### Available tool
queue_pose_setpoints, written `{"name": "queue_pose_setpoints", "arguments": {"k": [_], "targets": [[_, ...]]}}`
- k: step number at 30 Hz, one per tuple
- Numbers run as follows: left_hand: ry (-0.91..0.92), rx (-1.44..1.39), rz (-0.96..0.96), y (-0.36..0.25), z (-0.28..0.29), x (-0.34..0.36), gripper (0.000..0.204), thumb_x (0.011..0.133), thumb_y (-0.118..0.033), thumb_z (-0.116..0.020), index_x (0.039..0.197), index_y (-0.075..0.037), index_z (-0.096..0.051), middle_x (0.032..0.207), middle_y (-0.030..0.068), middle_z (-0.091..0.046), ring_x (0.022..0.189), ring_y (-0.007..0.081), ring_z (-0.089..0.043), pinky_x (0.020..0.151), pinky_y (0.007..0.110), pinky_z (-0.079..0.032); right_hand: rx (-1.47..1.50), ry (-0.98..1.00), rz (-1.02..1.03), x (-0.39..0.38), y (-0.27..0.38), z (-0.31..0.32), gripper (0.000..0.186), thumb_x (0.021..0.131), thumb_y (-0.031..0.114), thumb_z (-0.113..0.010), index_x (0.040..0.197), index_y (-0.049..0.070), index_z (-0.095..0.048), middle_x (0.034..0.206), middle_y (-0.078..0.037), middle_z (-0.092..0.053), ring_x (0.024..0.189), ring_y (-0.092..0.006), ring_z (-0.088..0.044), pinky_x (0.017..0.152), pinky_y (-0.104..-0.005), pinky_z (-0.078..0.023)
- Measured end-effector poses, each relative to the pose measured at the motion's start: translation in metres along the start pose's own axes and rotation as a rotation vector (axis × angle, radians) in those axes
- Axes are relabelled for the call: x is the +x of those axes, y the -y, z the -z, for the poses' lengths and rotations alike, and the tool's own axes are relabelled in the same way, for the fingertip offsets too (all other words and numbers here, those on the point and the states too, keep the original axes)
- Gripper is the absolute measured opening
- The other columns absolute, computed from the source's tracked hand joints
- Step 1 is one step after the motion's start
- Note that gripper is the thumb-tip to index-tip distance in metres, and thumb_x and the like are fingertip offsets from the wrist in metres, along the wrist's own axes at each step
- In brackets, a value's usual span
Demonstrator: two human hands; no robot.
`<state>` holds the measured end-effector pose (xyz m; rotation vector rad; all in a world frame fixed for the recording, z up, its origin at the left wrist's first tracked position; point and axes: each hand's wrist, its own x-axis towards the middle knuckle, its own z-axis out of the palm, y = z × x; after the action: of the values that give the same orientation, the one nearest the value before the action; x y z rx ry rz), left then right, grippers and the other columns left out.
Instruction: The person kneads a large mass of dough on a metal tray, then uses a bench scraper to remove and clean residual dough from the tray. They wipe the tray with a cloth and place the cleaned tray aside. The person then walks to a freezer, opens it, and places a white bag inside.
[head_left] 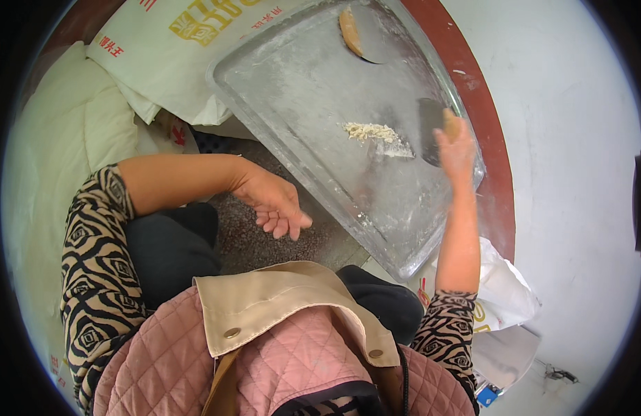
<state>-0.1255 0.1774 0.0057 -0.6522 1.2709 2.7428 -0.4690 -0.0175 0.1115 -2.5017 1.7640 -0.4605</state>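
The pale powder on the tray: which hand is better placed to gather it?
Probably the right hand: it holds the dark-bladed scraper over the tray, near the pale powder. The left hand hangs outside the tray, with no tool visible in it.

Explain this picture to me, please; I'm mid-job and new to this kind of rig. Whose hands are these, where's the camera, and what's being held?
There is no machine here: these are a person's bare hands, seen from above by a wide fisheye camera on their head, so straight edges bend. The right hand, slightly blurred, has a wooden-handled scraper in its grip, at the right side of a metal tray. On the tray lie a patch of pale, crumbly powder and, farther away, a second scraper. The left hand hangs beside the tray, loosely curled, with nothing visible in it.
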Motion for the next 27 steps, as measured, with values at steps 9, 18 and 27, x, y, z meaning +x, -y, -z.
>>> {"name": "queue_pose_setpoints", "arguments": {"k": [9, 18, 27], "targets": [[-1.253, 0.827, -0.645, -0.048, 0.039, 0.005, 0.046, 0.093, -0.018, -0.068, 0.136, -0.003, -0.059, 0.117, 0.014, -0.065, 0.103, 0.0225, -0.064, 0.088, 0.038, -0.053, 0.535, -0.064, -0.467, 0.02, -0.102, -0.034, 0.064, 0.079, 0.027, -0.087, 0.13, -0.002, -0.064, 0.118, -0.018, -0.07, 0.101, -0.0249, -0.068, 0.089, -0.0373, -0.054], [-1.144, 1.373, -0.449, -0.044, 0.037, 0.043, 0.092, 0.088, -0.023, -0.072, 0.156, 0.009, -0.018, 0.16, 0.0267, -0.029, 0.153, 0.0421, -0.021, 0.126, 0.05, -0.018, 0.391, 0.152, -0.345, -0.016, 0.025, -0.059, 0.058, 0.082, 0.028, -0.084, 0.127, -0.001, -0.064, 0.111, -0.017, -0.072, 0.098, -0.0245, -0.068, 0.088, -0.0375, -0.053], [-1.146, 1.238, -0.21, -0.078, 0.046, 0.017, 0.088, 0.075, -0.028, -0.087, 0.143, 0.006, -0.043, 0.129, 0.0229, -0.05, 0.116, 0.04, -0.056, 0.097, 0.046, -0.05, 0.366, 0.075, -0.423, -0.05, -0.003, -0.053, 0.055, 0.086, 0.025, -0.079, 0.128, -0.004, -0.059, 0.112, -0.025, -0.071, 0.103, -0.0365, -0.07, 0.088, -0.0429, -0.054]]}}
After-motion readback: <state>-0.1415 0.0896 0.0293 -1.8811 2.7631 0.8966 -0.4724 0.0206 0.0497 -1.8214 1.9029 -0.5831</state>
